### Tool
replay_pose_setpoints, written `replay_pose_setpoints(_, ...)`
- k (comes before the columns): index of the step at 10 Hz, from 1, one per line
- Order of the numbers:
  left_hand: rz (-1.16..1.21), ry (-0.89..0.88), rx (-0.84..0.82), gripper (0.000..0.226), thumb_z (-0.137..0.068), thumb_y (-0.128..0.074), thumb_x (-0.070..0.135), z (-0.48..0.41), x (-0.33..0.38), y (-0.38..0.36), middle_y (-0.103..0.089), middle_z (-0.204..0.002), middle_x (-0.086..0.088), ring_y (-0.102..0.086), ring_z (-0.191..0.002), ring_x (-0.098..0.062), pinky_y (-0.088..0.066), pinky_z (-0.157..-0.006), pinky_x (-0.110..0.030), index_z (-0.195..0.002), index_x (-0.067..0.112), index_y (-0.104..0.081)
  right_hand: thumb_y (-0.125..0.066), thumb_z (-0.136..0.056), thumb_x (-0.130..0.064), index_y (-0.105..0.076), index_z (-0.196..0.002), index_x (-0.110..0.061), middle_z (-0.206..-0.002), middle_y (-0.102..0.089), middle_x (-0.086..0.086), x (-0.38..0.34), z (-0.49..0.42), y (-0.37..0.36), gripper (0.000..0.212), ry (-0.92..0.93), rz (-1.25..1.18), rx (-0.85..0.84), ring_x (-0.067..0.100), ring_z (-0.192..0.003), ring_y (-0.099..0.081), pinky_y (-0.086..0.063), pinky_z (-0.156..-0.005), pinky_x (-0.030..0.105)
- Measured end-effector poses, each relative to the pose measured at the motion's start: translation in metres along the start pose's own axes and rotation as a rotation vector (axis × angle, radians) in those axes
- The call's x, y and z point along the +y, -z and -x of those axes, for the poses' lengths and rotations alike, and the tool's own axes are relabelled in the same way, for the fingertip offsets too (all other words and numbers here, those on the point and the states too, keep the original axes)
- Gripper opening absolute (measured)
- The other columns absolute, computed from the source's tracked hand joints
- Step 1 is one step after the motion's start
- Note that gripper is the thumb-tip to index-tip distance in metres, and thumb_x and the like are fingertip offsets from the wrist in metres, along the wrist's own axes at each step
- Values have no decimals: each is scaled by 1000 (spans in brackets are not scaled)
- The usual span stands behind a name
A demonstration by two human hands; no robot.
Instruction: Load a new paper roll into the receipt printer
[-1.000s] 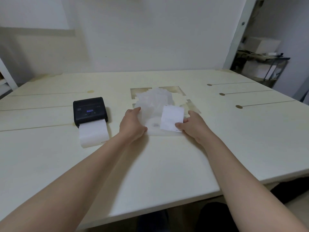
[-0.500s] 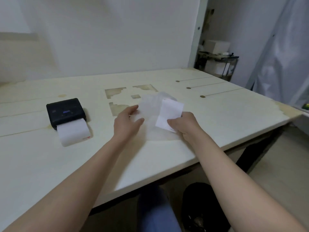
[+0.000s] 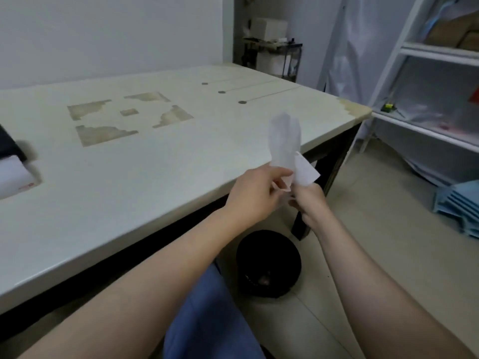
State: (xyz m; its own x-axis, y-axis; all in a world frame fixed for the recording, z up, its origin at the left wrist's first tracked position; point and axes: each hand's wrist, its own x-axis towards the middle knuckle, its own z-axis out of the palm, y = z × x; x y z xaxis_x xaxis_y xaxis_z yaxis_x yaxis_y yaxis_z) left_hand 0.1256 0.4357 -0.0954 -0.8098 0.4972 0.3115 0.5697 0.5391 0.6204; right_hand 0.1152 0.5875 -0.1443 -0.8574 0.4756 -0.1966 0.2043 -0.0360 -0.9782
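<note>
My left hand (image 3: 255,194) and my right hand (image 3: 309,203) are close together just off the table's front right edge. Between them they hold a clear plastic wrapper (image 3: 283,141), which stands upright, and a white paper slip (image 3: 305,169). The left fingers pinch the wrapper's lower end; the right hand grips the slip from below. The black receipt printer (image 3: 7,146) sits at the far left edge of the view, mostly cut off, with a strip of white paper (image 3: 14,174) hanging out of it onto the table (image 3: 155,156).
A black round bin (image 3: 268,263) stands on the floor under the table's edge, below my hands. White shelving (image 3: 427,81) and a stack of blue trays (image 3: 458,206) are at the right. A small rack (image 3: 272,55) with boxes stands at the back.
Both hands lifted the wrapper and slip off the table and carried them right, past the table edge above the bin. My view turned right, so the printer slid to the left edge.
</note>
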Motion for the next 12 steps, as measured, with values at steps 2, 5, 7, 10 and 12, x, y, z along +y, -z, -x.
replay_pose_setpoints(2,-138,103,-313,52,-91,-64,17,5,-46,-70,-66,-123,-1,-65,-104,-18,-52,-89,-30,-140,29,-53,-73,-82,-18,-66,-111,-6,-97,-71,14,103,-48,24,33,-243,30,65,26,-69,-65,-45,-49,27)
replay_pose_setpoints(5,-249,413,-573,72,-94,-58,32,15,-133,-135,-39,-153,-14,-42,-138,-35,-41,-108,-40,-155,29,-21,-59,-89,-4,-53,-129,0,-91,-61,10,236,-77,16,40,-558,101,100,27,-67,-59,-43,-49,30)
replay_pose_setpoints(7,-144,470,-557,51,-96,-55,26,23,-170,-148,-62,-132,-7,-62,-115,-27,-48,-83,-29,-146,25,-42,-54,-91,1,-54,-128,5,-115,-64,18,287,-100,5,37,-738,134,110,30,-82,-60,-54,-74,40)
replay_pose_setpoints(10,-168,486,-566,37,-94,-55,26,27,-183,-140,-66,-123,-11,-64,-108,-28,-55,-89,-41,-127,11,-58,-53,-88,-6,-58,-94,-2,-99,-58,16,288,-99,-7,9,-685,374,16,29,-86,-57,-46,-74,34)
replay_pose_setpoints(12,-128,441,-496,46,-96,-57,24,45,-152,-104,-59,-138,-8,-58,-122,-25,-50,-95,-33,-141,19,-49,-48,-92,-5,-45,-66,-18,-72,-49,4,246,-63,7,29,-527,300,114,18,-64,-49,-44,-62,29)
